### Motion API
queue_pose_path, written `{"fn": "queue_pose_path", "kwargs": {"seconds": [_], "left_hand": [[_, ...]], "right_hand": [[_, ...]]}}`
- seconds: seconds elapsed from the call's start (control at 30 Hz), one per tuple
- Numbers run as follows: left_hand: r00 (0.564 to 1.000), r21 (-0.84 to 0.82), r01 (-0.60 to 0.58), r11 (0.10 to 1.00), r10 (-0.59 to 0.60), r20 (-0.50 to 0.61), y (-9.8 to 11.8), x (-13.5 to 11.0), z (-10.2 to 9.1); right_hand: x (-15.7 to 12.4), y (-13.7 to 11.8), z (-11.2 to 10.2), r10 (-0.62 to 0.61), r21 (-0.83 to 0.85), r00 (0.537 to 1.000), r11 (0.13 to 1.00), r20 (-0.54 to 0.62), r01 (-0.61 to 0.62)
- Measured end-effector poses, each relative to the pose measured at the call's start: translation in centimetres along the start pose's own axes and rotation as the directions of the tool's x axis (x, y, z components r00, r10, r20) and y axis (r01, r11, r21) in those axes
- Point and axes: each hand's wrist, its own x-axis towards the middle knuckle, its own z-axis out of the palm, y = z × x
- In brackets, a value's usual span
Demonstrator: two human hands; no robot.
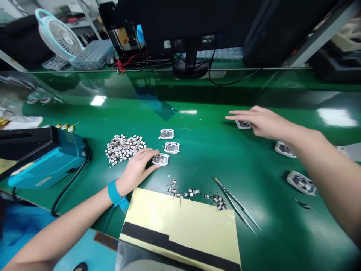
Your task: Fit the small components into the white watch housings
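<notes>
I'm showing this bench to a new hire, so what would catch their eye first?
The heap of small black-and-white pieces stands out first, left of centre on the glossy green bench. Beside it, the left hand, with a blue wrist strap, touches a small circuit board, while the right hand is over another circuit board to the right. Long metal tweezers lie near the front, beside a pale yellow sheet.

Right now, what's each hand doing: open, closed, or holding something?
Left hand: fingers on a module, grip unclear.
Right hand: open, empty, over another module.
</notes>
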Motion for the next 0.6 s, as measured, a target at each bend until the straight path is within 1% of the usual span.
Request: {"fn": "queue_pose_path", "kwargs": {"seconds": [0.03,0.07,0.1,0.13,0.17,0.2,0.23,0.27,0.3,0.33,0.37,0.4,0.5,0.53,0.57,0.6], "left_hand": [[0.999,0.021,-0.040,0.999,0.040,0.011,-0.1,-0.3,-0.4],[0.993,0.024,-0.107,0.994,0.106,0.051,0.0,-0.4,-0.8],[0.972,0.012,-0.203,0.979,0.200,0.121,0.3,-0.3,-1.0],[0.927,-0.013,-0.314,0.949,0.310,0.213,0.8,0.1,-1.1],[0.851,-0.051,-0.428,0.902,0.421,0.314,1.2,0.7,-1.1],[0.756,-0.095,-0.523,0.847,0.513,0.407,1.7,1.4,-1.0],[0.667,-0.134,-0.588,0.798,0.572,0.478,2.0,2.2,-0.8],[0.599,-0.165,-0.624,0.763,0.604,0.525,2.3,2.9,-0.5],[0.565,-0.185,-0.635,0.750,0.613,0.552,2.4,3.5,-0.2],[0.546,-0.199,-0.635,0.747,0.616,0.568,2.5,4.0,0.1],[0.538,-0.208,-0.630,0.748,0.614,0.577,2.4,4.4,0.3],[0.540,-0.210,-0.624,0.753,0.609,0.581,2.3,4.7,0.4],[0.558,-0.191,-0.606,0.773,0.583,0.590,1.9,5.1,0.2],[0.580,-0.175,-0.594,0.785,0.569,0.583,1.8,5.3,0.0],[0.624,-0.155,-0.568,0.808,0.546,0.559,1.8,5.4,-0.2],[0.690,-0.133,-0.526,0.840,0.513,0.511,1.9,5.6,-0.3]], "right_hand": [[0.0,1.0,0.6,0.001,0.020,0.998,1.000,0.060,-0.003],[0.0,1.6,1.1,0.001,0.042,0.994,0.999,0.106,-0.006],[0.0,2.0,1.5,0.003,0.065,0.990,0.998,0.144,-0.013],[0.1,2.2,1.7,0.013,0.085,0.985,0.996,0.173,-0.029],[0.1,2.3,1.8,0.032,0.103,0.981,0.993,0.192,-0.053],[0.1,2.4,1.8,0.056,0.117,0.977,0.990,0.207,-0.082],[0.0,2.5,1.7,0.082,0.131,0.972,0.985,0.220,-0.113],[-0.1,2.6,1.6,0.105,0.146,0.966,0.979,0.236,-0.142],[-0.3,2.8,1.4,0.125,0.162,0.960,0.972,0.251,-0.169],[-0.6,3.0,1.3,0.139,0.181,0.953,0.965,0.268,-0.191],[-0.9,3.2,1.1,0.148,0.200,0.947,0.957,0.284,-0.209],[-1.3,3.5,1.0,0.153,0.218,0.942,0.950,0.297,-0.223],[-2.0,4.2,0.8,0.180,0.239,0.932,0.935,0.315,-0.261],[-2.1,4.4,0.7,0.196,0.233,0.929,0.933,0.314,-0.275],[-2.2,4.5,0.6,0.216,0.221,0.927,0.931,0.307,-0.291],[-2.3,4.5,0.3,0.239,0.205,0.925,0.930,0.295,-0.306]]}}
